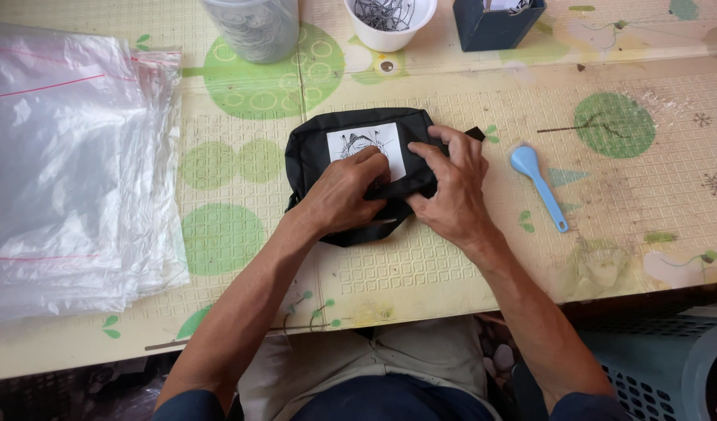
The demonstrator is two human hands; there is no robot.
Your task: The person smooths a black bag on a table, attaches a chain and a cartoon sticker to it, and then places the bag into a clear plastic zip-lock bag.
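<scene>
A small black fabric pouch with a white printed patch lies flat on the patterned mat in the middle of the table. My left hand rests on its near side, with fingertips pressing on the patch and pinching the fabric. My right hand lies over the pouch's right end, fingers curled onto its edge near a short black strap tab. Both hands are on the pouch, and they hide its near right part.
A thick stack of clear zip bags covers the left of the table. At the far edge stand a clear plastic jar, a white cup of small metal parts and a dark blue box. A light blue plastic spoon lies right of my hands. A blue-grey crate sits below the table's near edge.
</scene>
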